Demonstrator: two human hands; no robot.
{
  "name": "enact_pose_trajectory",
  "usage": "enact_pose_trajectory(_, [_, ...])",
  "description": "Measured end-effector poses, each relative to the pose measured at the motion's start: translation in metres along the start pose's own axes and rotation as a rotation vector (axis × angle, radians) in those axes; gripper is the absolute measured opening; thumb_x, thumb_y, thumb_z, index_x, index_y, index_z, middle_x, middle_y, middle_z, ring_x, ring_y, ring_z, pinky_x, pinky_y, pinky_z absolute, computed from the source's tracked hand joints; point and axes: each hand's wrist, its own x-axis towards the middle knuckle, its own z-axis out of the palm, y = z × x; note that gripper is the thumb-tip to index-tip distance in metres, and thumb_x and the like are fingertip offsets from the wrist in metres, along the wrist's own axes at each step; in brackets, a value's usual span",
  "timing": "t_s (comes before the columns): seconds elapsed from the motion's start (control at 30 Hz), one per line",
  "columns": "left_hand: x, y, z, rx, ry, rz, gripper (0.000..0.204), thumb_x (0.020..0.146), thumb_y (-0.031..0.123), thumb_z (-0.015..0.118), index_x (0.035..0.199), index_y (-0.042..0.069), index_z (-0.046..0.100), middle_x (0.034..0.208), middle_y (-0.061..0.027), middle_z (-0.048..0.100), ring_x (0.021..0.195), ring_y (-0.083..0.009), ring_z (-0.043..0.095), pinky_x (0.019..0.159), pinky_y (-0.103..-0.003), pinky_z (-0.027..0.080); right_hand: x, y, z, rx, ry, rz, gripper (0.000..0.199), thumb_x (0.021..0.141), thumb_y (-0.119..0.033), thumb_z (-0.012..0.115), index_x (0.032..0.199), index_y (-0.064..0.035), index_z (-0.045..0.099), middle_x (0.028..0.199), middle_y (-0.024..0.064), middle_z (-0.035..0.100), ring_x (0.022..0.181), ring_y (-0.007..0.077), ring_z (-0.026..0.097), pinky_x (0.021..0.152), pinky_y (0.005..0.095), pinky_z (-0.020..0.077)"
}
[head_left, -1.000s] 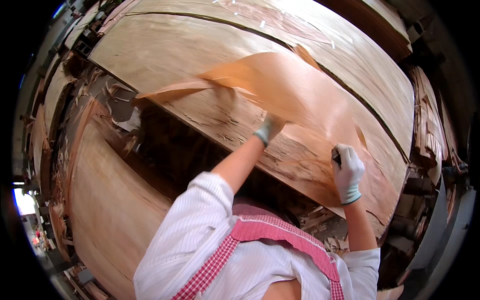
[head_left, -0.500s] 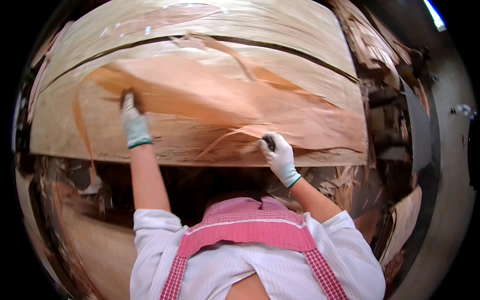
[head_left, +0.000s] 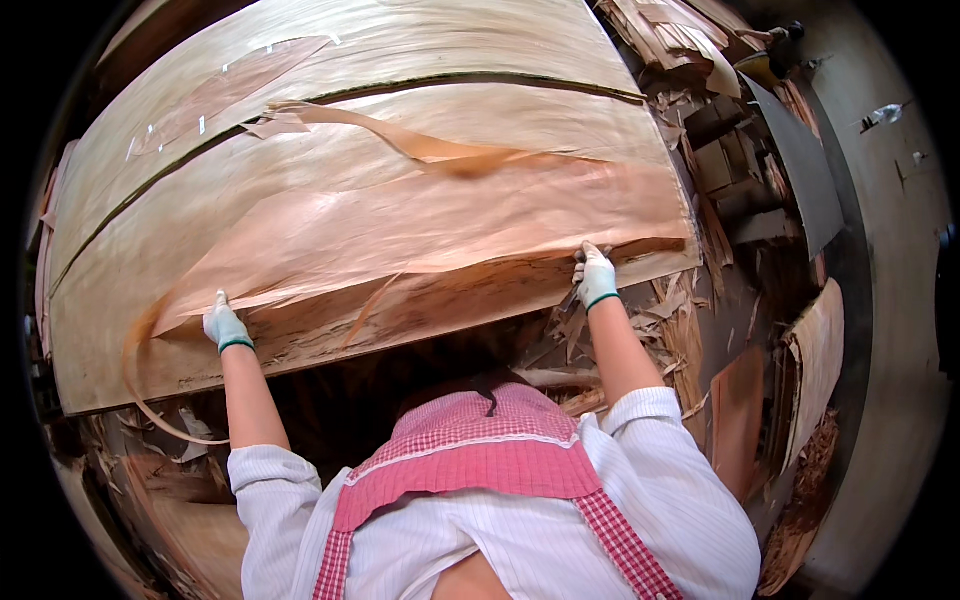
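Observation:
A thin pinkish-orange wood veneer sheet with ragged edges lies along the near part of a pale, wide veneer stack. My left hand, in a white glove with a green cuff, grips the sheet's near edge at its left end, thumb on top. At the right end, my right hand, gloved alike, is closed on the same edge. Something thin and dark sticks out beneath the right hand; its kind cannot be made out. A narrow veneer strip curls off the left end, and another loose strip lies behind.
Across the stack runs a dark seam, with a taped veneer patch beyond it. Veneer scraps litter the space below the right corner. Stacked boards and a grey panel stand at the right beside a floor.
Both hands have spread apart; the left came nearer and the right moved outward. The veneer sheet's raised, folded left part now lies flatter, its near edge drawn straight. The view has turned.

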Motion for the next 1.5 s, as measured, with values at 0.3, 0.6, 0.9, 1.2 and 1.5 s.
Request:
enact_pose_trajectory(0.3, [0.013,-0.01,-0.041,-0.028,-0.245,0.101,0.028,0.082,0.009,0.072,0.104,-0.005,0.062,0.102,-0.0096,0.064,0.089,-0.0186,0.058,0.079,-0.033,0.05,-0.016,0.013,-0.02,-0.151,0.09,-0.515,0.013,0.086,-0.007,0.062,0.093,-0.0018,0.052,0.078,0.0006,0.052,0.066,0.0123,0.047,0.06,0.0271,0.0414])
enact_pose_trajectory(0.6, [-0.045,-0.049,-0.084,0.09,-0.159,0.017,0.031,0.088,0.022,0.066,0.104,-0.004,0.06,0.106,-0.0097,0.061,0.093,-0.0198,0.057,0.083,-0.034,0.049,0.005,0.066,-0.065,-0.072,0.329,-0.252,0.041,0.082,-0.013,0.068,0.115,0.0057,0.053,0.095,0.0076,0.062,0.082,0.0186,0.056,0.079,0.0332,0.0468])
enact_pose_trajectory(0.9, [-0.037,-0.066,-0.097,0.16,-0.081,-0.071,0.041,0.084,0.028,0.072,0.105,-0.005,0.061,0.105,-0.0121,0.061,0.088,-0.0227,0.058,0.079,-0.037,0.051,-0.013,0.053,-0.063,-0.269,0.424,-0.21,0.028,0.085,-0.018,0.068,0.096,0.0054,0.057,0.085,0.0117,0.063,0.076,0.0213,0.056,0.075,0.0363,0.046])
enact_pose_trajectory(1.2, [-0.053,-0.075,-0.097,0.225,-0.046,-0.002,0.033,0.087,0.019,0.07,0.105,-0.008,0.061,0.103,-0.0135,0.064,0.091,-0.0214,0.058,0.084,-0.034,0.048,0.002,0.064,-0.079,-0.362,0.506,-0.243,0.031,0.081,-0.025,0.07,0.099,-0.0005,0.061,0.083,0.011,0.065,0.075,0.0216,0.059,0.073,0.0384,0.0474])
enact_pose_trajectory(1.5, [-0.047,-0.086,-0.11,0.006,0.002,-0.019,0.021,0.082,0.008,0.069,0.097,-0.006,0.067,0.099,-0.0108,0.064,0.088,-0.0202,0.058,0.082,-0.038,0.05,0.011,0.068,-0.062,-0.273,0.412,-0.323,0.034,0.077,-0.019,0.074,0.093,0.0043,0.055,0.085,0.0125,0.063,0.077,0.0209,0.055,0.074,0.0398,0.0483])
